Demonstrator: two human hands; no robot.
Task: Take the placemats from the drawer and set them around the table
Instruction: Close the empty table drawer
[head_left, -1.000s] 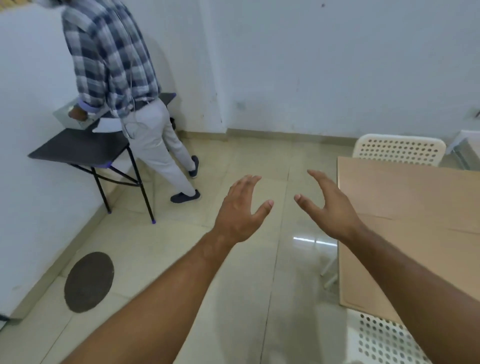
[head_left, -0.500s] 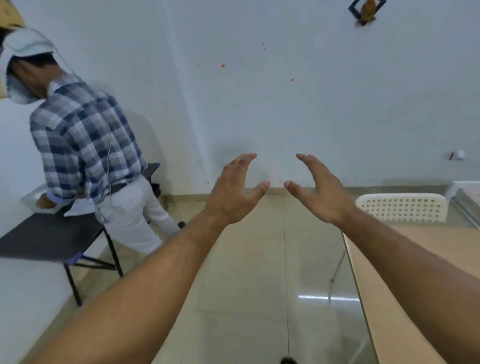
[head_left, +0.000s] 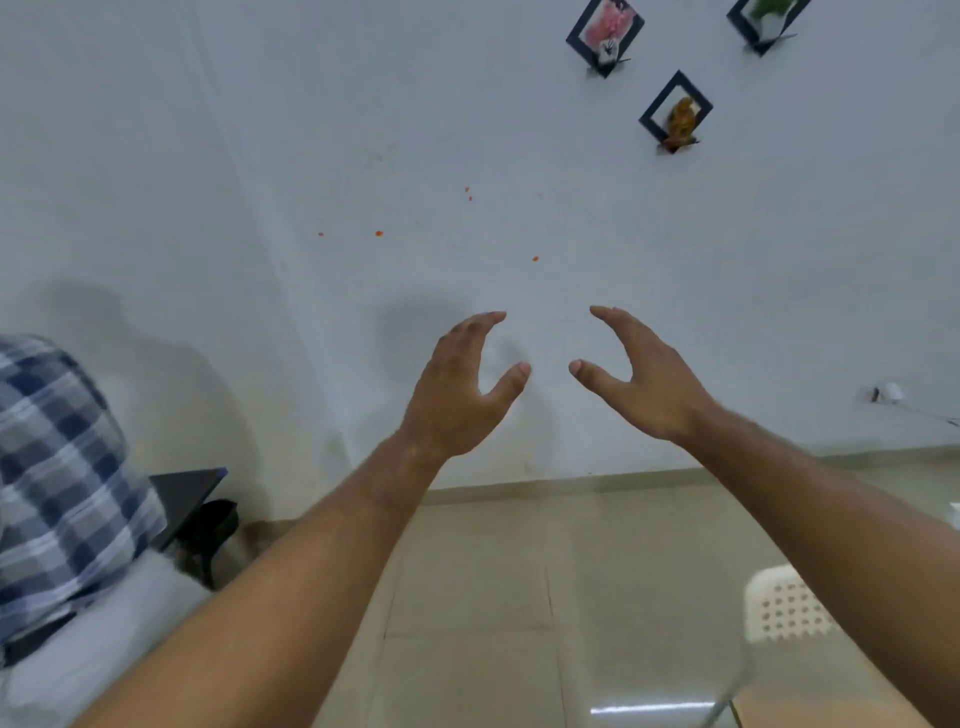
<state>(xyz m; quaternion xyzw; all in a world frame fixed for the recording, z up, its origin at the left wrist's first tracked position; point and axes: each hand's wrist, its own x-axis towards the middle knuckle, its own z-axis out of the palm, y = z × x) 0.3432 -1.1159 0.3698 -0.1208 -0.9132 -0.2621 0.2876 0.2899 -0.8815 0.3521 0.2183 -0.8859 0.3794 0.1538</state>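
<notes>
My left hand (head_left: 460, 389) and my right hand (head_left: 641, 379) are stretched out side by side at chest height, facing the white wall. Both hold nothing, with fingers spread and curved and the thumbs pointing at each other. No placemat and no drawer appear in this view. Only a sliver of the wooden table (head_left: 826, 714) shows at the bottom right.
A person in a blue checked shirt (head_left: 62, 478) stands close on the left beside a small black table (head_left: 184, 493). A white perforated chair (head_left: 784, 608) is at the lower right. Three small framed ornaments (head_left: 675, 111) hang on the wall above. Beige tiled floor (head_left: 467, 597) lies ahead.
The view has tilted upward from floor and table to the wall. My hands stay empty and spread, held in front. The person on the left has slid toward the left edge.
</notes>
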